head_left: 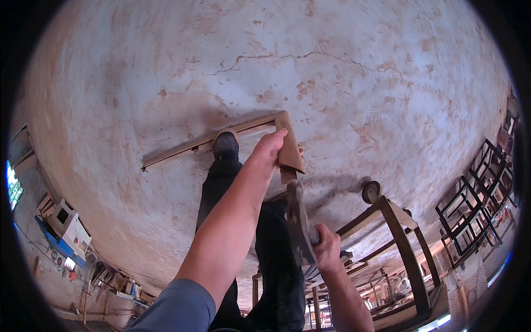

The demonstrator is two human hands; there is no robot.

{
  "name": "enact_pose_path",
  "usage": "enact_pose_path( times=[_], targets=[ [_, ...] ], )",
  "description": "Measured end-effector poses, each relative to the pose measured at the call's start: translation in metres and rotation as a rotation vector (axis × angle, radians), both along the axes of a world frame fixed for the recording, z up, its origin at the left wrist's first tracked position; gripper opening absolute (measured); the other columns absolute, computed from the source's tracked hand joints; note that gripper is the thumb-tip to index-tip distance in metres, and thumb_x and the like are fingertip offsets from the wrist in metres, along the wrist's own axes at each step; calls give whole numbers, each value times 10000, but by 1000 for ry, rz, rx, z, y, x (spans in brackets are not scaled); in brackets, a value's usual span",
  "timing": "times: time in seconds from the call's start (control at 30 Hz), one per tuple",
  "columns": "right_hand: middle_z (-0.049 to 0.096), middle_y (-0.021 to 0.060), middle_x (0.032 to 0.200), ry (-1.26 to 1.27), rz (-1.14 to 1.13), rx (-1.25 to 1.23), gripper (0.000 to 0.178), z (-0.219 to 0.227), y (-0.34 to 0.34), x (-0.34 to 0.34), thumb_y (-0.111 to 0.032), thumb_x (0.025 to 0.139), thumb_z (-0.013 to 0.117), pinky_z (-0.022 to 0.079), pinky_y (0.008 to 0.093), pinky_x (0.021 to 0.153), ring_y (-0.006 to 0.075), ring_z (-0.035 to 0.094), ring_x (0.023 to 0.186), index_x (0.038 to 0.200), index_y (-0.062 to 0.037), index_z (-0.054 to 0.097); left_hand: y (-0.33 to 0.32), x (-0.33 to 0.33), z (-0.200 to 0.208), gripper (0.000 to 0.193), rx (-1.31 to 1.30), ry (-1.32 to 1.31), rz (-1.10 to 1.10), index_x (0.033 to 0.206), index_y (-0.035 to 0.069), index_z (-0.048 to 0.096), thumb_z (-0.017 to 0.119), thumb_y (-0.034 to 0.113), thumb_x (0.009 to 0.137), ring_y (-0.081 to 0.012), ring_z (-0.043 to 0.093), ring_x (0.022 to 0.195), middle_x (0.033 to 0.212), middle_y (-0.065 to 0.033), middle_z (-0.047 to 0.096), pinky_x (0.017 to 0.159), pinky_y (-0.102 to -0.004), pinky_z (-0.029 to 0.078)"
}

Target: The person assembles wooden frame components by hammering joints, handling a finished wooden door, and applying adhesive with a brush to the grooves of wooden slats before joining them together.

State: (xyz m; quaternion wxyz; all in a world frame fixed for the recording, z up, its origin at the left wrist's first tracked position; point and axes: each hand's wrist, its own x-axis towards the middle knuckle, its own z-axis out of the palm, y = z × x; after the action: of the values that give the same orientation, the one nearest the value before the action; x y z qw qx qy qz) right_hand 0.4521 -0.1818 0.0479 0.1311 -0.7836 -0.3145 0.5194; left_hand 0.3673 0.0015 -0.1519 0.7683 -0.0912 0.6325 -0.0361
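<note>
My left hand (pixel 273 145) grips a short, wide wooden board (pixel 289 145), thumb on its near side and fingertips at the far edge. The board meets a long wooden rail (pixel 207 141) at its upper end, forming an L on the floor. My shoe (pixel 225 145) rests at the rail. A narrower, darker stub (pixel 288 175) sticks out of the board's lower end. My right hand (pixel 327 246) is closed round the handle of a long, flat, dark tool (pixel 299 227); its exact kind is unclear. The tool's upper end lies close to the stub; whether they touch cannot be told.
A wooden stand with a wheel (pixel 371 192) stands to the right of my legs. Black metal frames (pixel 470 205) are farther right. A white and blue machine (pixel 67 229) stands at the left. The pale floor (pixel 182 66) is cracked and stained.
</note>
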Motion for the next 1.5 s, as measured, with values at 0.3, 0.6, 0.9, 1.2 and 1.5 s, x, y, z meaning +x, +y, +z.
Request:
enact_pose_path(
  times=[0.3,0.6,0.9,1.2,1.5],
  targets=[
    [615,201,696,-32,8,-227,232,25,4,-2,-195,700,715,501,443,614,402,619,710,817,-48,578,1,-7,-17,472,28,-158,-57,1221,-10,376,347,401,990,-383,653,756,986,-260,611,640,-526,547],
    [591,150,699,20,-307,19,329,144,-106,-30,-256,684,770,492,388,557,323,625,637,835,-10,612,9,-80,36,549,301,57,-433,1388,64,293,460,378,970,-384,574,1047,1137,-243,544,791,-464,529],
    [584,131,615,-32,-577,32,318,296,-201,-44,-194,652,827,478,345,509,263,601,530,788,-11,605,-10,-249,186,191,636,336,-1202,993,97,505,559,262,911,-158,535,565,724,-24,504,459,-318,465],
    [611,153,711,-544,-865,-93,337,428,-343,-81,-274,675,782,503,417,583,348,620,652,853,-46,610,-45,-216,358,352,456,189,-1292,1220,29,421,500,200,922,-153,529,552,759,-50,517,421,-297,438],
    [661,134,808,-716,-1209,-633,392,449,-440,-181,-427,731,712,511,433,681,341,645,762,918,-91,638,-34,-90,411,230,519,-262,-1503,1135,99,435,464,134,909,-132,481,514,707,-19,466,409,-261,406]
  ],
)
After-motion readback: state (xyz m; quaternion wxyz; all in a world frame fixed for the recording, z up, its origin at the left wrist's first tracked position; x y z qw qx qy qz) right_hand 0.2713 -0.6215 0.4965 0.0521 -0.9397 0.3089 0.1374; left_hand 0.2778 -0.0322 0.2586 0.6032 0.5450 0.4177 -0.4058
